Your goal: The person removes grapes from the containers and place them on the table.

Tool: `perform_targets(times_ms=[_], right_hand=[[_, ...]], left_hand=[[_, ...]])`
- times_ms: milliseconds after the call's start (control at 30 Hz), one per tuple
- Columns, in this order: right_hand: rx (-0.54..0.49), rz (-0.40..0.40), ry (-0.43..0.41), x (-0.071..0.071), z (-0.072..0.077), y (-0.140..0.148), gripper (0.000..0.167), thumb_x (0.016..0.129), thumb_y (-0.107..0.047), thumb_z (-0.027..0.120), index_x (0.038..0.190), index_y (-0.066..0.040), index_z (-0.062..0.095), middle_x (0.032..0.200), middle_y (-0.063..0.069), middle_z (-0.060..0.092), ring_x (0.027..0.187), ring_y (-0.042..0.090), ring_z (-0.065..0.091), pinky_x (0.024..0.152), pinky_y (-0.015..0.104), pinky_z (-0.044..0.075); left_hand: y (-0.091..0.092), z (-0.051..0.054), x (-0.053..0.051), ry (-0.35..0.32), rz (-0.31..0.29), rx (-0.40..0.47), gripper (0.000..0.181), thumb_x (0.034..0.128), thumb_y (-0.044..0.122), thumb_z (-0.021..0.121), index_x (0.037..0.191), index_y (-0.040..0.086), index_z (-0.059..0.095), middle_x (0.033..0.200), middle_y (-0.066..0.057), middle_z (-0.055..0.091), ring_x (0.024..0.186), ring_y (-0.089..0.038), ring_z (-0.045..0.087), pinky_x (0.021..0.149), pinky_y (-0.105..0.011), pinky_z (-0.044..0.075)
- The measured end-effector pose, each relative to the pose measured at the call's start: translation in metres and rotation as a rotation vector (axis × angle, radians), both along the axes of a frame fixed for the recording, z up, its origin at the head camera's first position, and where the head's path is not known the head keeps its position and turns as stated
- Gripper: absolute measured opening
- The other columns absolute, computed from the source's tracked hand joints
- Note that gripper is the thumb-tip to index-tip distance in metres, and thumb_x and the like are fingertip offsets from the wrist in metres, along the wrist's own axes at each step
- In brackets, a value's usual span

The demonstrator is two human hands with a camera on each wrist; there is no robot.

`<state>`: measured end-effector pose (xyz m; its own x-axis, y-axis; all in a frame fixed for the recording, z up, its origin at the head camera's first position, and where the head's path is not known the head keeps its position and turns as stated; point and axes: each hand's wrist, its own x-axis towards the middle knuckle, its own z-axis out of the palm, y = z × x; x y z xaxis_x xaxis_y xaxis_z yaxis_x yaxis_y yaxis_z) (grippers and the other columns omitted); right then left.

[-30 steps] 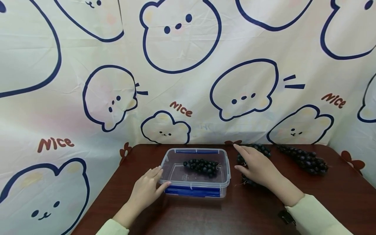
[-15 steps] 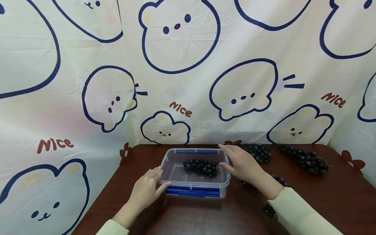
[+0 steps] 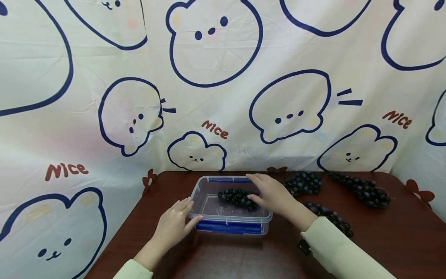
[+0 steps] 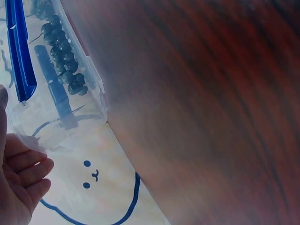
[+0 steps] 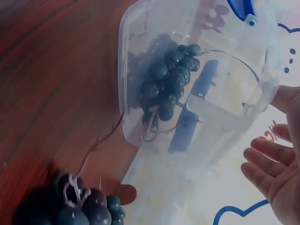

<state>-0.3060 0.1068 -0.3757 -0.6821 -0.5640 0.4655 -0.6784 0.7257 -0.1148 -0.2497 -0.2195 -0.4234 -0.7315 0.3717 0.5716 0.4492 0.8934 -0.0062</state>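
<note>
A clear plastic box point(image 3: 205, 218) with blue latches stands on the table, and a bunch of dark grapes point(image 3: 232, 197) lies inside it. My left hand point(image 3: 173, 223) rests at the box's left front corner, its thumb by the front rim and its fingers along the left side. In the left wrist view those fingers point(image 4: 30, 173) are loosely bent beside the wall. My right hand point(image 3: 275, 197) is at the box's right side, fingers extended and covering part of the right rim. The right wrist view shows its fingers point(image 5: 269, 157) holding nothing.
Right of the box lie three more grape bunches: one at the back point(image 3: 304, 183), one farther right point(image 3: 362, 190), and one partly behind the right forearm point(image 3: 331, 217). A brown table point(image 3: 226, 259) carries everything. A patterned cloth point(image 3: 240, 112) hangs behind it.
My right hand has moved left from above the loose grapes to the box's right side, uncovering the back and front bunches. The left hand, the box and its grapes have stayed in place.
</note>
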Motion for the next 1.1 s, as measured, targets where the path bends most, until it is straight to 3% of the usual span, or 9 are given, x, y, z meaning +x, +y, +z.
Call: perform_targets(times_ms=[300, 567, 1100], right_hand=[[0.02, 0.038, -0.128, -0.014, -0.008, -0.016, 0.059, 0.089, -0.031, 0.073, 0.138, -0.005, 0.052, 0.131, 0.013, 0.057, 0.117, 0.03, 0.056, 0.095, 0.046, 0.048], [0.073, -0.019, -0.312, -0.027, -0.013, -0.03, 0.06, 0.09, -0.034, 0.071, 0.14, -0.009, 0.051, 0.137, 0.012, 0.053, 0.124, 0.028, 0.052, 0.1, 0.046, 0.045], [0.119, -0.05, -0.456, -0.038, -0.018, -0.042, 0.062, 0.089, -0.032, 0.072, 0.141, -0.007, 0.051, 0.139, 0.012, 0.052, 0.128, 0.031, 0.047, 0.103, 0.048, 0.041]], left_hand=[[0.001, -0.001, 0.0, -0.008, 0.002, 0.004, 0.06, 0.0818, 0.047, 0.075, 0.112, -0.005, 0.07, 0.121, -0.019, 0.064, 0.114, -0.03, 0.061, 0.096, -0.046, 0.047], [0.001, 0.0, -0.001, 0.002, 0.006, -0.005, 0.06, 0.0819, 0.047, 0.074, 0.112, -0.004, 0.07, 0.121, -0.019, 0.065, 0.114, -0.03, 0.061, 0.096, -0.047, 0.048], [0.001, 0.001, 0.001, 0.002, 0.011, -0.009, 0.06, 0.0814, 0.047, 0.075, 0.112, -0.004, 0.07, 0.121, -0.018, 0.064, 0.114, -0.03, 0.061, 0.097, -0.046, 0.047]])
